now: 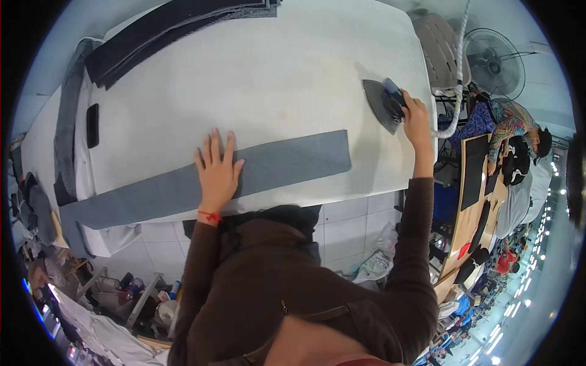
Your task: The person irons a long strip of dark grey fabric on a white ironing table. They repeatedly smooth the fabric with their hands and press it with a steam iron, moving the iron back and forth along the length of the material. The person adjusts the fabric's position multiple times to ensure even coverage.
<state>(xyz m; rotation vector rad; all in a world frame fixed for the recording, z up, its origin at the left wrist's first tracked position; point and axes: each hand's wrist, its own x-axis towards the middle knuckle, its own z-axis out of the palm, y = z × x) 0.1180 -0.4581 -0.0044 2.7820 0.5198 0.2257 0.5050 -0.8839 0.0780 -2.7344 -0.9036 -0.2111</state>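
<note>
While my left hand (218,171) lies open and flat on the grey fabric strip (201,183) across the white bench (262,79), my right hand (415,119) grips the iron (384,104) at two o'clock.

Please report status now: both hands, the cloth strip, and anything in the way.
Left hand flat on grey fabric strip, fingers spread. Right hand shut on iron, standing off the strip on white pressing table. Nothing between iron and strip.

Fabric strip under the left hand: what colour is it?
Plain grey-blue fabric strip, no pattern, flat under the left hand; head view.
</note>
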